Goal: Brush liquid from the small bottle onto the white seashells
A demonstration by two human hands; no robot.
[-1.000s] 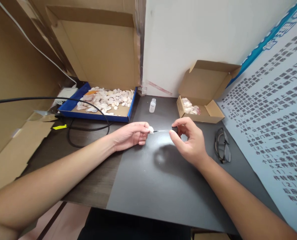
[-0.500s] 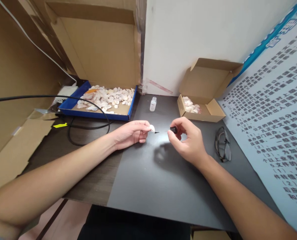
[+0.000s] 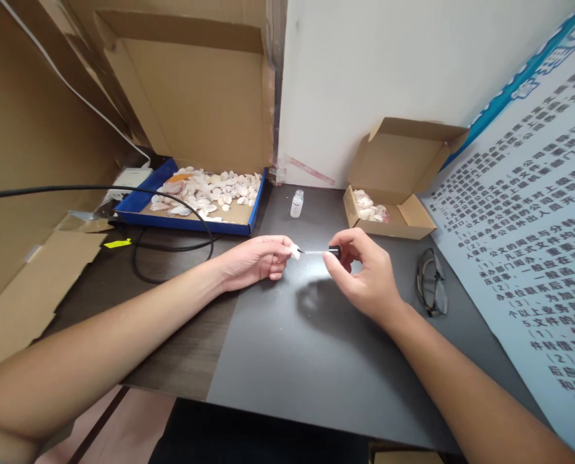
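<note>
Between thumb and fingers, my left hand (image 3: 261,259) pinches a small white seashell (image 3: 295,252) above the dark mat. My right hand (image 3: 365,267) grips the black cap of a brush applicator (image 3: 334,252), its thin pale stem pointing left. The dark brush tip is at the shell's right side and looks to be touching it. Behind the hands, a small clear bottle (image 3: 296,205) with a white label stands uncapped on the mat.
A blue-edged box (image 3: 195,225) of many shells stands back left, and a small open cardboard box (image 3: 389,227) with shells back right. Glasses (image 3: 431,282) lie right of my right hand. A black cable (image 3: 181,198) loops at left beside a yellow tag (image 3: 118,243).
The shell has turned in my left fingers and now meets the brush tip. The applicator's stem shows more plainly; my right hand has barely moved.
</note>
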